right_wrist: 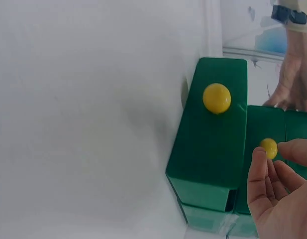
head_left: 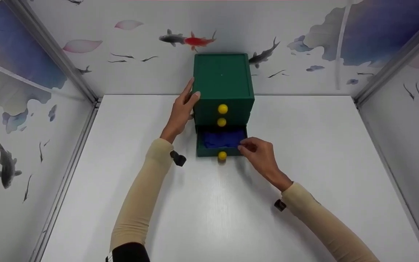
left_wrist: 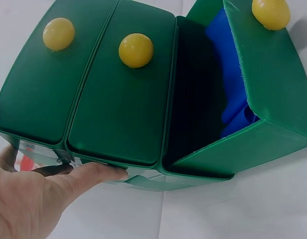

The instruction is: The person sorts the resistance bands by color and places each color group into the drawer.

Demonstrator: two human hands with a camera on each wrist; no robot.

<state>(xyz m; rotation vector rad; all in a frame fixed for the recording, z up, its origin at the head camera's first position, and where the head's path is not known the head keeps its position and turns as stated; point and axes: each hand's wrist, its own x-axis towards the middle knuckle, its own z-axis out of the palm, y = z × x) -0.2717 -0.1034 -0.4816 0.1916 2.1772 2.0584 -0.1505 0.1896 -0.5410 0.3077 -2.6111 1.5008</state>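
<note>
A small green cabinet with three drawers stands against the back wall. Its bottom drawer is pulled out, and blue folded cloth lies inside. My left hand rests along the cabinet's left side, with the thumb near the front edge in the left wrist view. Over the right front corner of the pulled-out drawer is my right hand, fingers bent loosely and nothing between them. In the right wrist view, the middle drawer's yellow knob shows behind the gap between thumb and fingertips.
The upper two drawers, with yellow knobs, are pushed in. The cabinet stands on a white table. White panels painted with fish and leaves enclose the back and both sides.
</note>
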